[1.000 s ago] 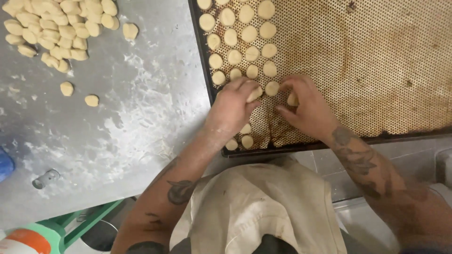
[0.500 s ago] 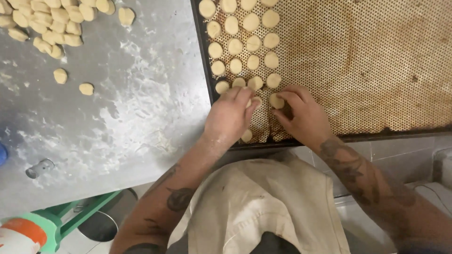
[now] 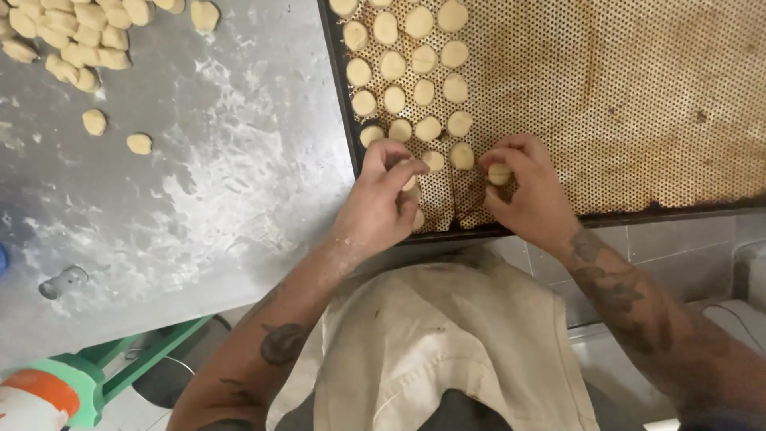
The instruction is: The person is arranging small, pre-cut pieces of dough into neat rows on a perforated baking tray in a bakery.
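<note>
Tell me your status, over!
Left hand fingers pinching a small pale dough piece. Right hand holding another. Both over the perforated brown baking tray. Nothing blocking.

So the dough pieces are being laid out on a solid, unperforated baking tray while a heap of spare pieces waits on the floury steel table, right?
Not quite. In the head view the baking tray is perforated, dotted all over with small holes. The rest holds: dough pieces lie in rows on it, and the heap waits on the floury steel table.

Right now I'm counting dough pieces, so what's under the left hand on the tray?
Under the left hand two dough pieces peek out on the perforated tray near its front edge. Anything beneath the palm is covered, so the count there can't be told.
</note>
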